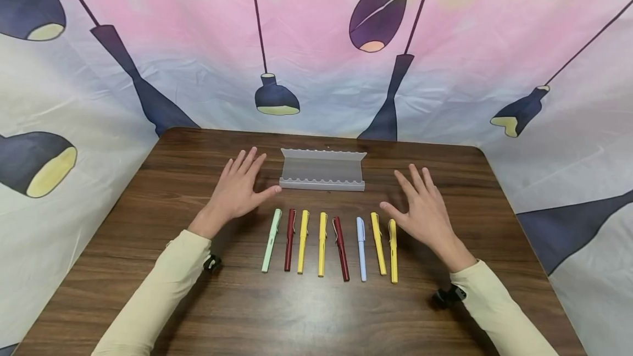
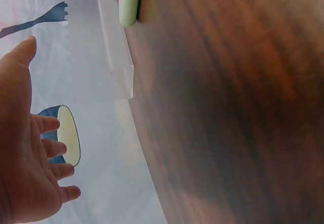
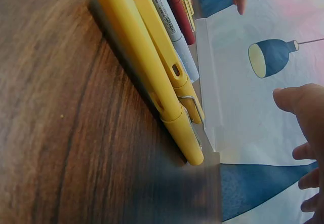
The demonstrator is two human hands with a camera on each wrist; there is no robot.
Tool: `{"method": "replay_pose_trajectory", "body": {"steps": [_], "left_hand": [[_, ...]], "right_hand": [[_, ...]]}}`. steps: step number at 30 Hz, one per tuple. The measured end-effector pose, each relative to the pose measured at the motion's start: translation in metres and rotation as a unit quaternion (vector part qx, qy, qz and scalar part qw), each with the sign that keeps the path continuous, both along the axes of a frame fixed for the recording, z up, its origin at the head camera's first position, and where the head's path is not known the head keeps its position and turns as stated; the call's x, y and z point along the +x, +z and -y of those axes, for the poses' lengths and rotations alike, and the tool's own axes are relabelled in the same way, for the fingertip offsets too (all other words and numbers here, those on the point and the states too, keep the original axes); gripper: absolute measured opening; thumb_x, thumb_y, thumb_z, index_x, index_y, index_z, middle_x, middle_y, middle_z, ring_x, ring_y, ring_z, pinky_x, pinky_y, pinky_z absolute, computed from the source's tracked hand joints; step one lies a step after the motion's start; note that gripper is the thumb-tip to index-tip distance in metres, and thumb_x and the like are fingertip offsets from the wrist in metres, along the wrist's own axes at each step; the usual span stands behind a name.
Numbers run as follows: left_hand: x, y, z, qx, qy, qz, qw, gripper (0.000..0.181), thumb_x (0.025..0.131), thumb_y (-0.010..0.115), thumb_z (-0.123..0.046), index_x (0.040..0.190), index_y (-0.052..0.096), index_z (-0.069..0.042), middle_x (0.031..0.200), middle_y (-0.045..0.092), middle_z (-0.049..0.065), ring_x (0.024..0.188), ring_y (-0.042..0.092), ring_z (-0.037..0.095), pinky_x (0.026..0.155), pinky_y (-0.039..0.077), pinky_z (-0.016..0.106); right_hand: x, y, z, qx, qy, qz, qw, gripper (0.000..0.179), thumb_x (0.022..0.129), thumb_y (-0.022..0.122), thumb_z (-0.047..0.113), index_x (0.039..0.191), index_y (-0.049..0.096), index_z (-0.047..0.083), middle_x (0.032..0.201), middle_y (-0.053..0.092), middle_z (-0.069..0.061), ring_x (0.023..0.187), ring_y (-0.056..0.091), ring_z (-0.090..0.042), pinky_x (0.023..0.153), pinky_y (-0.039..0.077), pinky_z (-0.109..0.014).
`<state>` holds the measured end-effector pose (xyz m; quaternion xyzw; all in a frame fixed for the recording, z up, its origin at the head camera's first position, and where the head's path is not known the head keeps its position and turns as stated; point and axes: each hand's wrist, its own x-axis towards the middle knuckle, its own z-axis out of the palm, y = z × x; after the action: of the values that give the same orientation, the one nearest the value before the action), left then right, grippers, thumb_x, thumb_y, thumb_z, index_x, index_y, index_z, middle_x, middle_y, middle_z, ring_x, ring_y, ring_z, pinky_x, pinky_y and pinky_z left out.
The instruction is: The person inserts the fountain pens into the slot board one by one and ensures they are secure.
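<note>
Several capped pens lie side by side on the wooden table: a mint green pen (image 1: 271,240) at the left end, dark red pens (image 1: 290,240), yellow pens (image 1: 322,244) and a light blue pen (image 1: 361,249). Behind them stands a clear plastic pen holder (image 1: 322,171) with scalloped edges. My left hand (image 1: 237,188), fingers spread, is at the holder's left, above the green pen. To the right, my right hand (image 1: 420,207) is spread near the rightmost yellow pen (image 3: 152,77). Neither hand holds anything.
The brown wooden table (image 1: 237,312) ends at a back edge against a hanging cloth (image 1: 316,43) printed with lamps. Cloth also hangs along both sides. A dark wrist strap (image 1: 212,263) is on the left wrist, another (image 1: 449,295) on the right.
</note>
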<state>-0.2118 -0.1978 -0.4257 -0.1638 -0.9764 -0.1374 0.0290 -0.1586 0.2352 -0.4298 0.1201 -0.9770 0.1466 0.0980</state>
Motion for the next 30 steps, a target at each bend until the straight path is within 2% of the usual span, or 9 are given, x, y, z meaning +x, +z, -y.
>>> {"method": "replay_pose_trajectory", "body": {"steps": [8,14,22,30], "left_hand": [[-0.023,0.013,-0.005,0.065,-0.019,0.008,0.9976,0.102,0.094,0.056,-0.07,0.162,0.021,-0.002,0.168,0.021,0.021,0.154,0.022,0.042,0.124,0.019,0.059],[-0.04,0.017,-0.008,0.113,-0.021,0.032,0.9929,0.106,0.091,0.06,-0.071,0.164,0.018,-0.006,0.167,0.025,0.019,0.151,0.03,0.041,0.12,0.029,0.06],[-0.058,0.015,-0.011,0.136,-0.024,0.086,0.9867,0.108,0.088,0.067,-0.069,0.164,0.02,-0.008,0.165,0.029,0.02,0.148,0.034,0.041,0.117,0.034,0.061],[-0.068,0.005,-0.011,0.159,-0.036,0.127,0.9784,0.105,0.086,0.077,-0.058,0.162,0.026,-0.007,0.162,0.034,0.019,0.143,0.042,0.039,0.114,0.04,0.06]], "right_hand": [[0.008,0.002,-0.006,-0.011,0.004,-0.008,0.9999,0.085,0.093,0.066,0.06,0.158,0.04,0.011,0.165,0.027,-0.024,0.154,0.016,-0.047,0.115,0.026,-0.072],[0.017,0.001,-0.009,-0.022,0.003,0.01,0.9997,0.083,0.094,0.065,0.061,0.158,0.041,0.013,0.164,0.031,-0.023,0.153,0.018,-0.046,0.112,0.029,-0.074],[0.029,-0.002,-0.012,-0.039,0.002,0.007,0.9992,0.082,0.093,0.067,0.059,0.155,0.044,0.01,0.16,0.037,-0.024,0.151,0.026,-0.047,0.113,0.03,-0.072],[0.038,-0.006,-0.013,-0.049,-0.005,0.007,0.9988,0.081,0.092,0.069,0.058,0.152,0.048,0.008,0.156,0.043,-0.024,0.147,0.033,-0.048,0.113,0.032,-0.07]]}}
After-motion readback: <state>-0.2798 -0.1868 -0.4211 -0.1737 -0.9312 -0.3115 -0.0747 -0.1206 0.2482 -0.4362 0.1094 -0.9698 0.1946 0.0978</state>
